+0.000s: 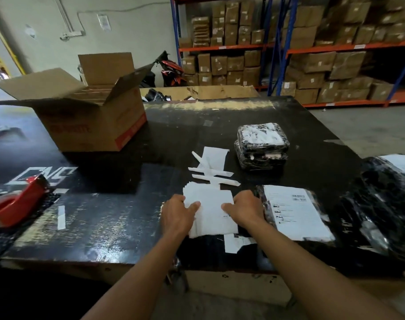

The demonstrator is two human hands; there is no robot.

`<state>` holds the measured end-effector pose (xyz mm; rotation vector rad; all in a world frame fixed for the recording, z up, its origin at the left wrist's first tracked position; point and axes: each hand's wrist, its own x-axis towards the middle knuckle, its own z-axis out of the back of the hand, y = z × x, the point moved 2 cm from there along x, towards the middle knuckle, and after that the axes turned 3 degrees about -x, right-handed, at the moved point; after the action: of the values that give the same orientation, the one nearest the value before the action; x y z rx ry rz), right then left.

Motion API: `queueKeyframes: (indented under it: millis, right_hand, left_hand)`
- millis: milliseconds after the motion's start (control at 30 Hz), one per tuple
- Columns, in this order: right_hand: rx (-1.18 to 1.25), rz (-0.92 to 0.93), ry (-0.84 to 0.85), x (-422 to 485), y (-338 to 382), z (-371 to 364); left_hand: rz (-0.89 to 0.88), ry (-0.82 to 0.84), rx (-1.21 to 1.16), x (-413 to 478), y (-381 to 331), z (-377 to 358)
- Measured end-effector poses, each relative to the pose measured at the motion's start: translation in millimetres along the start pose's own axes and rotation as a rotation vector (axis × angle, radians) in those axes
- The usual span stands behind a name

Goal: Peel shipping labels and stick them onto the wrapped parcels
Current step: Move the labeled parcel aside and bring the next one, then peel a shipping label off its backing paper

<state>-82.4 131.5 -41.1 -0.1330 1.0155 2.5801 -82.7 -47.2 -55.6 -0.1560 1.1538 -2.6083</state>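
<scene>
Two hands are set on the label stack [210, 213], lying near centre on the table [109, 218]. The left hand [178, 211] is curled round its nine o'clock edge and the right hand [245, 209] round its three o'clock edge, thumbs laid on top. A labelled parcel [294, 213] lies just beside it at three o'clock. Several sheets could be lifted together, since the edges are fanned. A peeled label could be creased on the crinkled wrap.
</scene>
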Motion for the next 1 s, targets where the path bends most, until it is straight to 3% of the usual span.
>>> queueKeyframes:
  millis: [133,267,433,533,667,733,833,933,1000]
  right_hand:
    - [0.049,-0.028,-0.036,-1,6,-10]
    - [0.081,0.073,-0.058,-3,15,-3]
    - [0.134,0.241,0.066,-6,35,29]
    - [0.24,0.287,0.136,-14,46,53]
    - [0.234,0.219,0.148,-18,48,83]
    - [0.275,0.152,0.165,-16,40,92]
    - [0.589,0.059,0.191,-9,28,95]
    - [0.893,0.029,0.163,-3,26,99]
    - [0.825,0.08,0.087,2,25,109]
  left_hand:
    - [-0.049,0.055,-0.013,6,3,0]
    - [-0.245,0.048,-0.04,14,-2,4]
    - [-0.439,0.244,-0.178,34,-41,18]
    - [-0.383,0.406,-0.291,45,-62,28]
    - [-0.344,0.339,-0.442,52,-82,43]
    - [-0.203,0.343,-0.675,52,-86,44]
    - [0.017,0.417,-0.977,47,-90,37]
    - [0.086,0.481,-0.998,38,-96,28]
    - [0.097,0.542,-0.949,34,-99,26]
